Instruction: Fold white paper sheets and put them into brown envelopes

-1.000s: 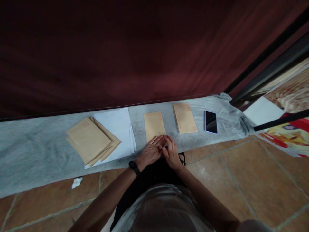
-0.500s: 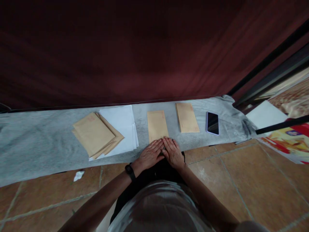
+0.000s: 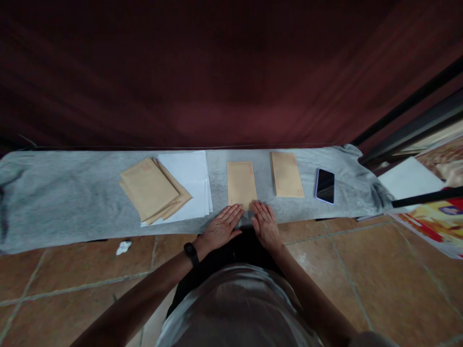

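A brown paper envelope [image 3: 241, 182] with red print at its top right lies on the grey cloth in front of me. My left hand [image 3: 223, 226] rests flat, fingers stretched out, over the envelope's near left corner. At the near right corner lies my right hand [image 3: 265, 226], fingers extended and palm down; it is slightly blurred. A gap separates the two hands, and neither grips anything. To the right is a small stack of brown envelopes [image 3: 287, 174]. On the left, a fanned pile of brown envelopes [image 3: 150, 188] overlaps white paper sheets [image 3: 193, 178].
A phone [image 3: 325, 186] lies at the right on the grey cloth [image 3: 72, 193] covering a long narrow surface. Behind it hangs a dark red curtain [image 3: 217, 96]. A black metal frame and printed packaging [image 3: 441, 221] stand at the right. Crumpled white tissue [image 3: 123, 247] lies on the tiled floor.
My hands have moved apart along the envelope's near edge, the right one going right; before, their fingertips met at the middle. The view has shifted slightly.
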`<act>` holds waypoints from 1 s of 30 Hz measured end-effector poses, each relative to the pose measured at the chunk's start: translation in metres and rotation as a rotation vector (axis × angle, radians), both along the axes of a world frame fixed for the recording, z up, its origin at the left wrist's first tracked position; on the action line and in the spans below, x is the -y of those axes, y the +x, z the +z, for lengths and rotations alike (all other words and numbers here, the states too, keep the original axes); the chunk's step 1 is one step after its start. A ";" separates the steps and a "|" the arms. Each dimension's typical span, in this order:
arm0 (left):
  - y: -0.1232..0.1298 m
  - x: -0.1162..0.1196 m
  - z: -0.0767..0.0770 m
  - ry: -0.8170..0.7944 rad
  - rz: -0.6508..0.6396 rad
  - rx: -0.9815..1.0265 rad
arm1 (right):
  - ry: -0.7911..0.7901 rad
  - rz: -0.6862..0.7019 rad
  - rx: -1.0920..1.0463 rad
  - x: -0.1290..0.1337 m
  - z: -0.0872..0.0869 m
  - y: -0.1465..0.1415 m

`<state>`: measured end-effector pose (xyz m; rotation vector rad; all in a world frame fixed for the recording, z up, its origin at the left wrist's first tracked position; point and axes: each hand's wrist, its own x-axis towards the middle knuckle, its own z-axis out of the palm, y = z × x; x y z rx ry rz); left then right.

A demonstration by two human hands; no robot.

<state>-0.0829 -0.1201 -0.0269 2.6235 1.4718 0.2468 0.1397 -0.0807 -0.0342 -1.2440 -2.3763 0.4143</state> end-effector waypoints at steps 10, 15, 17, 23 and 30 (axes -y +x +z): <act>0.002 0.000 -0.002 0.075 -0.003 -0.107 | 0.008 0.086 0.113 -0.018 -0.002 -0.015; 0.003 0.000 -0.004 0.124 0.003 -0.113 | 0.061 0.040 0.185 -0.046 -0.005 -0.015; 0.002 -0.001 -0.006 0.131 0.003 -0.102 | 0.075 0.030 0.209 -0.058 -0.005 -0.018; 0.002 -0.002 -0.010 0.127 0.002 -0.087 | 0.114 -0.005 0.227 -0.088 -0.009 -0.028; 0.001 -0.003 -0.012 0.122 0.003 -0.094 | 0.113 -0.068 0.239 -0.124 -0.012 -0.042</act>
